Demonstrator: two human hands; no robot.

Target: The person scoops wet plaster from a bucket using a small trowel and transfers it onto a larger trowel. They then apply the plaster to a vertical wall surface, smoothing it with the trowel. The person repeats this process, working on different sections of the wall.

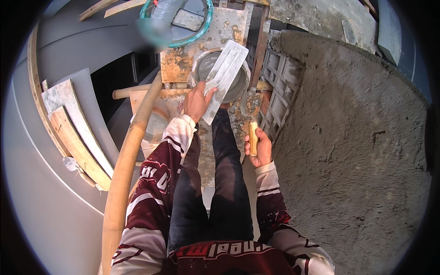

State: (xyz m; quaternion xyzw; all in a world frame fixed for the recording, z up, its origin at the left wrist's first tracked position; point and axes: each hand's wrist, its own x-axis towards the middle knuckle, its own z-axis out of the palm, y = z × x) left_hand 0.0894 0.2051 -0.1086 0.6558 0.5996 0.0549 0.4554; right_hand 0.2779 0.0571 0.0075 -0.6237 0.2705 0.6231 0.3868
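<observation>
My left hand (196, 101) is closed on a long, pale, mortar-smeared plastering float (228, 75), held aslant over a round bucket of grey mortar (207, 65). The float covers part of the bucket. Lower and to the right, my right hand (261, 149) grips a wooden-handled tool (253, 137) with its handle upright. Its working end cannot be made out. On this side stands a wall with rough grey plaster (353, 151), apart from both hands.
A teal basin (210, 25) holding a grey block stands on stained planks (233, 25) ahead. A bamboo pole (123, 183) runs along my left, beyond it loose boards (75, 133). Openwork blocks (280, 87) border the plaster. Another round container (156, 126) sits beside the pole.
</observation>
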